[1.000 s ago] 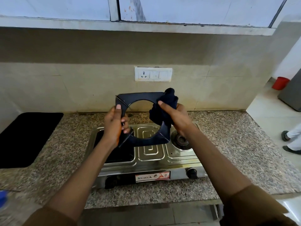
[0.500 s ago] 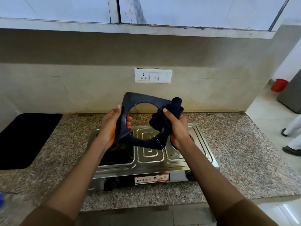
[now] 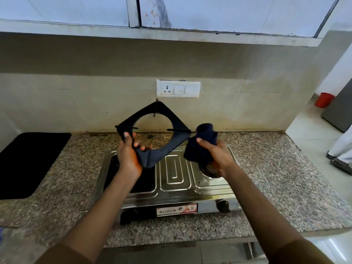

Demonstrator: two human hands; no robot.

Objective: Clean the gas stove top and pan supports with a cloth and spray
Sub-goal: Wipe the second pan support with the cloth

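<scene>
Stove (image 3: 172,175) sits on counter (image 3: 266,180), against wall. Socket (image 3: 178,88) on wall behind stove. Mat (image 3: 28,162) on counter, left of stove. Pan support (image 3: 152,128) held above stove in left hand (image 3: 129,155); cloth (image 3: 202,145) in right hand (image 3: 217,155), just right of support, above right burner (image 3: 209,169).

Soft, even daylight, brightest at the right over the floor (image 3: 312,141). A shadow band darkens the upper wall (image 3: 95,54). Straight edges bow outward; detail is slightly soft throughout.
</scene>
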